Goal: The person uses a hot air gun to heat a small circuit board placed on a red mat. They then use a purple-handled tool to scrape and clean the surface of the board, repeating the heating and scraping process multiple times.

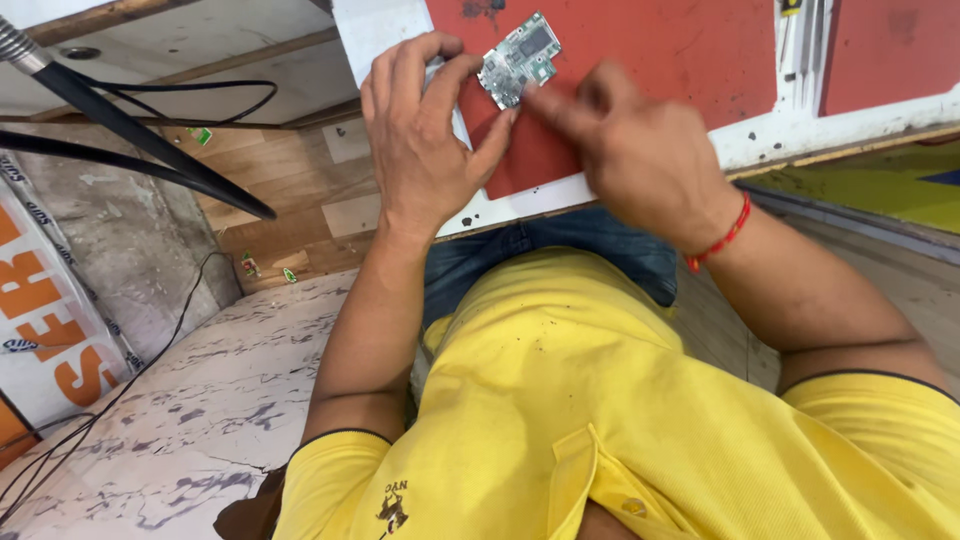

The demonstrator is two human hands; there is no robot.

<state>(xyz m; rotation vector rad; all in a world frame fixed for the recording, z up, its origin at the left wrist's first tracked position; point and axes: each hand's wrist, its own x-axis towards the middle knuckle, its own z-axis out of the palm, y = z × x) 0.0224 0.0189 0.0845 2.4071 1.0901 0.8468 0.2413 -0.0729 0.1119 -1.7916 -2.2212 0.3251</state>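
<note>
Black cables (150,140) run across the far left of the view, above a marbled white surface (200,400) and a wood-pattern floor (290,180). We note small green scraps (203,135) lying on that floor.

Moving right, our left hand (420,140) rests at the near edge of the counter (560,195), a white-bordered board carrying a red mat (650,60). The left grip is closed on the green circuit board (520,60): the fingers (400,70) curl over the top of the hand's side of the board, and the thumb (495,140) presses up toward its lower-left corner. The circuit board sits tilted, above the red mat near the mat's left edge, between both hands.

Our right hand (640,150) meets the board from the right. Its forefinger tip touches the lower-right edge of the board; the hand is motion-blurred, so we cannot tell whether its grip pinches the board or only touches it. A red thread band (722,238) circles the right wrist.

Further right, slim metal tools (805,45) stand in the white strip between two red mats. A yellow shirt (620,400) and blue jeans (560,250) fill the lower view.
</note>
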